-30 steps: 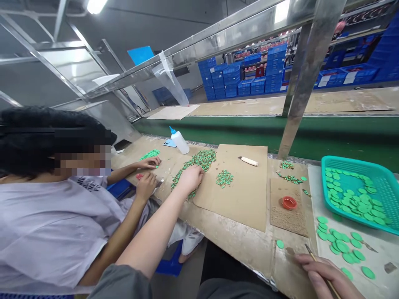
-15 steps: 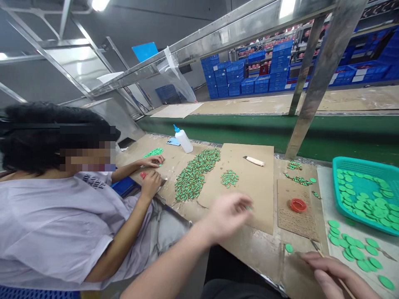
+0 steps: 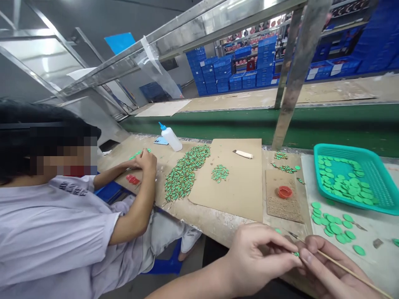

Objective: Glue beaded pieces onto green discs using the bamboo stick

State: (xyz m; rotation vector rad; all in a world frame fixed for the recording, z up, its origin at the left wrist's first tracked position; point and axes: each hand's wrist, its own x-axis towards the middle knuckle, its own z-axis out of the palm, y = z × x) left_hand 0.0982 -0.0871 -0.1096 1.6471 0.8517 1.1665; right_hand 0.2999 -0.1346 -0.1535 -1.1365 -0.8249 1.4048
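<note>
Thumb and forefinger of my left hand (image 3: 258, 257) pinch a small green piece (image 3: 296, 253) near the table's front edge. Close beside it, my right hand (image 3: 333, 265) is closed around a thin paintbrush (image 3: 346, 272) with a pale wooden handle; its dark tip points up and left. The fingertips of both hands meet or nearly meet at the piece. Past them, a red cap-like dish (image 3: 284, 192) rests on a brown board (image 3: 282, 209). A small heap of green pieces (image 3: 220, 173) lies on a cardboard sheet (image 3: 240, 191), left of the board.
A teal basket (image 3: 386, 193) of green discs stands at right, with loose green discs (image 3: 335, 228) before it. A large pile of green pieces (image 3: 187, 170), a white bottle (image 3: 172, 139) and a knife (image 3: 243, 154) lie farther back. A co-worker (image 3: 84, 224) sits at left.
My left hand has moved right, from over the cardboard to beside my right hand. The right hand still holds the paintbrush. The co-worker's hands have come together, and the view has shifted.
</note>
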